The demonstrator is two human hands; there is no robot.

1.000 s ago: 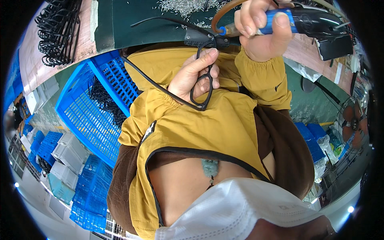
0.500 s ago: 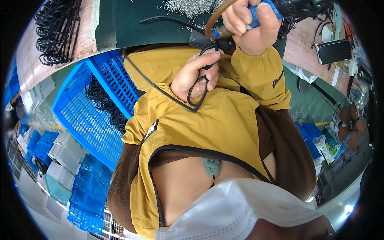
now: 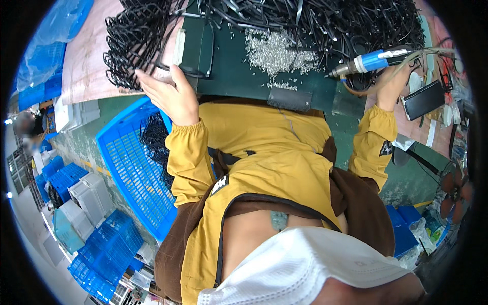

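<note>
At the table's left, my left hand (image 3: 173, 97) is open, fingers stretched toward a pile of looped black cords (image 3: 133, 48). Its fingertips are at the pile's near edge. One black cord (image 3: 203, 76) lies bent on the green mat (image 3: 229, 76) just beyond the thumb. On the right, my right hand (image 3: 390, 90) is behind a blue powered hand tool (image 3: 367, 62) with a metal nose and a tan hose. It seems to grip the tool; its fingers are mostly hidden. Small silver metal pieces (image 3: 277, 53) are heaped between the hands.
A big tangle of black cords (image 3: 325, 20) covers the table's far side. A dark metal block (image 3: 290, 99) sits at the near edge. A black flat box (image 3: 423, 100) lies at right. Below on the left stands a blue basket (image 3: 129, 157) holding cords; a fan (image 3: 454, 193) stands at right.
My left hand has moved from my lap to the left cord pile and opened, letting go of the looped cord. My right hand and the tool have moved right, away from my middle.
</note>
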